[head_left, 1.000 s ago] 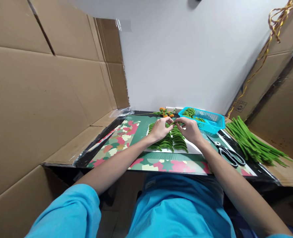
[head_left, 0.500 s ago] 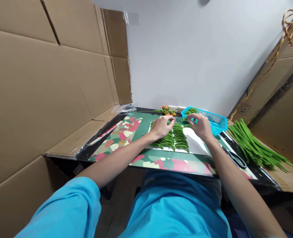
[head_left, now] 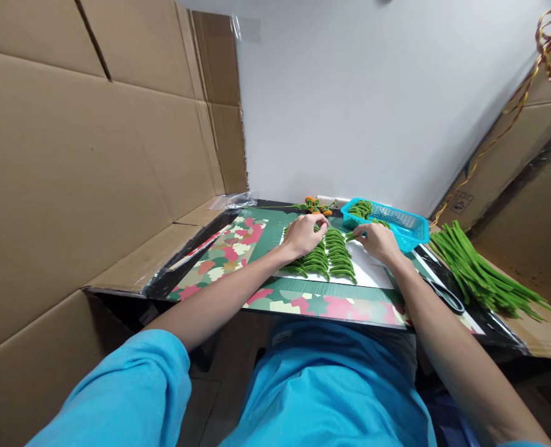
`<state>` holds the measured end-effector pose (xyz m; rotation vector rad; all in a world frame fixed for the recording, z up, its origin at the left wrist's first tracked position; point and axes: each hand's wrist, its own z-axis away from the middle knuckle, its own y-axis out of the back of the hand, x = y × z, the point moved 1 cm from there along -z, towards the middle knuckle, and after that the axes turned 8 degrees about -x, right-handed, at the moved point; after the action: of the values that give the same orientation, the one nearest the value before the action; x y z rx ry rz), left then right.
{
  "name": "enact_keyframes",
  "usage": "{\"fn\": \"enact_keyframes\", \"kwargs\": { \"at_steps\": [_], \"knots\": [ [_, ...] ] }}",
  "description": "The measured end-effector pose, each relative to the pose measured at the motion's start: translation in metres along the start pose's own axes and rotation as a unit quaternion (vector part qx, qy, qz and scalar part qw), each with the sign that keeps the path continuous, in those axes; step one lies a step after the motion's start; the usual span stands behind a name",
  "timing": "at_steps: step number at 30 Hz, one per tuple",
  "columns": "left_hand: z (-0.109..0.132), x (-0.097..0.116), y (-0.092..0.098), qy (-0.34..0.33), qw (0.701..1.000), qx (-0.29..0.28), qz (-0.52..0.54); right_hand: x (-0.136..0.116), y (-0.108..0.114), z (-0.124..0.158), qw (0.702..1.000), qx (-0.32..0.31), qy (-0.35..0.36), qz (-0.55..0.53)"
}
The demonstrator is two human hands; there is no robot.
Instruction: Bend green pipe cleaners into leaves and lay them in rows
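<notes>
While reaching over a white sheet (head_left: 368, 268), taken as clock centre, pinches a curved green chenille piece (head_left: 350, 236) between thumb and fingers of the right hand (head_left: 378, 240) at one o'clock, just beside rows of similar pieces (head_left: 340, 257). Holds the left hand (head_left: 306, 234) curled over those rows at eleven o'clock, with thumb and forefinger close together; impossible to tell whether gripping anything. Seen at twelve: orange flowers (head_left: 325, 211); at two: a turquoise plastic basket (head_left: 405, 243) with more curved pieces (head_left: 359, 209); at three: long green stems (head_left: 484, 273); at four: scissors (head_left: 460, 310), partly behind the right forearm (head_left: 417, 292). Under the sheet: a camouflage-bordered green mat (head_left: 322, 305).
</notes>
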<state>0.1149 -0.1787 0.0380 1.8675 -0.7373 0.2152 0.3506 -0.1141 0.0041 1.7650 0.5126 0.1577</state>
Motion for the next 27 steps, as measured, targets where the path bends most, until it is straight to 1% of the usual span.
{"fn": "enact_keyframes", "kwargs": {
  "at_steps": [4, 11, 12, 14, 17, 19, 22, 27],
  "knots": [
    [0.0, -0.001, 0.0, -0.005, 1.0, -0.003, 0.002, -0.001, -0.005, 0.0, 0.999, -0.013, 0.0, 0.033],
    [0.0, -0.001, 0.0, -0.01, 1.0, 0.001, 0.014, -0.003, -0.007, -0.002, 0.998, -0.008, 0.004, 0.061],
    [-0.001, -0.002, -0.001, -0.01, 1.0, 0.0, 0.029, -0.004, -0.007, -0.002, 0.998, -0.008, 0.004, 0.064],
    [-0.005, -0.005, -0.004, -0.007, 0.995, -0.011, 0.094, -0.004, -0.007, -0.003, 0.997, -0.011, 0.004, 0.07],
    [-0.012, -0.011, -0.008, 0.007, 0.972, -0.033, 0.233, -0.005, -0.008, -0.004, 0.997, -0.012, 0.003, 0.079],
    [-0.015, -0.014, -0.01, 0.017, 0.956, -0.034, 0.291, -0.007, -0.007, -0.004, 0.996, -0.013, 0.001, 0.085],
    [-0.018, -0.017, -0.01, 0.03, 0.945, -0.03, 0.326, -0.009, -0.006, -0.004, 0.995, -0.017, -0.005, 0.094],
    [-0.02, -0.014, -0.005, 0.034, 0.939, -0.011, 0.342, -0.01, -0.004, -0.006, 0.994, -0.029, -0.013, 0.105]
  ]
}}
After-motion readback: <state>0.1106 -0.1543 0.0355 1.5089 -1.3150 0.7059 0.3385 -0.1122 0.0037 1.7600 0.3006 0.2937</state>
